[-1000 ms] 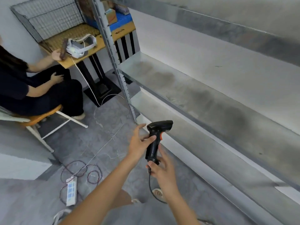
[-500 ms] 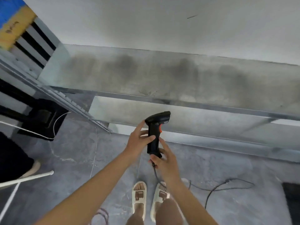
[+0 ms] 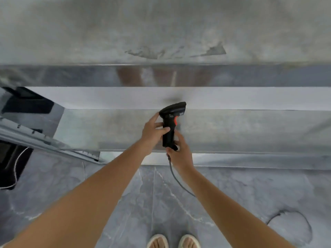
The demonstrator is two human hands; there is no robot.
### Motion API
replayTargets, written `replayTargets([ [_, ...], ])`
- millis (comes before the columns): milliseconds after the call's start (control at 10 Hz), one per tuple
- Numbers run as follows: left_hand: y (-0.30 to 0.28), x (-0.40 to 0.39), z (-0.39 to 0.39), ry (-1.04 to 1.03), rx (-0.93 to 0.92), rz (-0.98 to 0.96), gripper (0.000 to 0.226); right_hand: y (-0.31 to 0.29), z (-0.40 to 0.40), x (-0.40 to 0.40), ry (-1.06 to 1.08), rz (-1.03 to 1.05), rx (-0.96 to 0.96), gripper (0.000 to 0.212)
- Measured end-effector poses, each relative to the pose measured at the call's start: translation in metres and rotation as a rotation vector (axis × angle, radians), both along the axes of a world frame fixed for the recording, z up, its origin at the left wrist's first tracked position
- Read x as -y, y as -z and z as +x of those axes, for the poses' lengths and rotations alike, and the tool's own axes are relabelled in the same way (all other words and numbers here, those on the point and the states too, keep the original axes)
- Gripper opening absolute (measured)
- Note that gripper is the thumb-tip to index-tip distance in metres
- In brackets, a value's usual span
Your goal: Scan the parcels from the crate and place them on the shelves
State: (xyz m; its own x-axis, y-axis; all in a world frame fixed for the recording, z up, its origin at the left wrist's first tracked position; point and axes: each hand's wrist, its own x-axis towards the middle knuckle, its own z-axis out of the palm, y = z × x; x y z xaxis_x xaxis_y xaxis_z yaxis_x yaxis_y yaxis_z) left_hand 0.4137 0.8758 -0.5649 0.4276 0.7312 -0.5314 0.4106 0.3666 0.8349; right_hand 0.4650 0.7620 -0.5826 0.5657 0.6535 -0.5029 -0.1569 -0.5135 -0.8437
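Observation:
A black handheld barcode scanner (image 3: 171, 122) with an orange trigger stands upright in front of me, its head pointing right. My left hand (image 3: 153, 130) grips the upper handle, thumb across it. My right hand (image 3: 180, 152) holds the handle's bottom end, where the grey cable (image 3: 176, 178) comes out. Behind the scanner run two bare metal shelves, an upper shelf (image 3: 161, 33) and a lower shelf (image 3: 241, 129). No parcel and no crate are in view.
The shelf's perforated upright (image 3: 44, 140) slants across the left. A black table base (image 3: 10, 163) with a white wire sits at the far left. A dark cable (image 3: 290, 213) loops on the grey floor at lower right. My sandalled feet (image 3: 173, 241) show at the bottom.
My view has swung right and downward, from the seated person and table to face the shelves squarely. Both hands kept hold of the scanner, my left hand closing more firmly round the handle.

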Motion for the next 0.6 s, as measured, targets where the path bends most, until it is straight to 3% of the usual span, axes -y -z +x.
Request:
replayTargets([
  [300,0.062,-0.016,0.011,-0.023,-0.055,-0.007,0.081,0.051,0.012,-0.019,-0.116,-0.092,0.176,0.070],
  [600,0.061,-0.003,0.005,-0.065,-0.106,0.040,0.068,0.046,0.014,-0.012,-0.262,-0.182,0.333,0.072],
])
